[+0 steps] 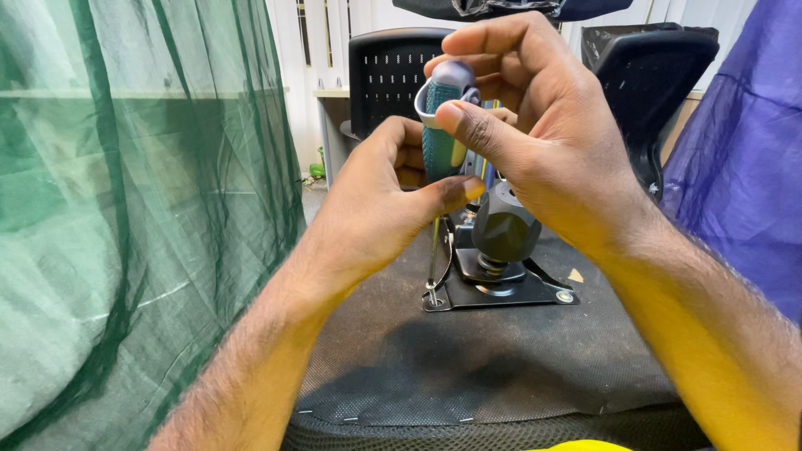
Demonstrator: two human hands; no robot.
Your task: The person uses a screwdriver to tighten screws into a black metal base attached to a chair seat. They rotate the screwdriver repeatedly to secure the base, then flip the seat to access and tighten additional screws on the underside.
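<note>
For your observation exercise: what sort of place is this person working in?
Probably an office or workroom: black mesh office chairs by a desk, and both hands driving a screwdriver into an upturned seat's metal plate.

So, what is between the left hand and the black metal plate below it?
The screwdriver's thin shaft runs down from the left hand to a corner of the plate, where its tip sits. The head view shows it.

Behind the right hand (pixel 535 125) fingers, the screwdriver handle (pixel 440 134) was half covered; below the left hand (pixel 384 192) thumb, part of its thin shaft (pixel 433 259) was hidden; the black metal bracket (pixel 501 288) was partly masked under both palms
</note>
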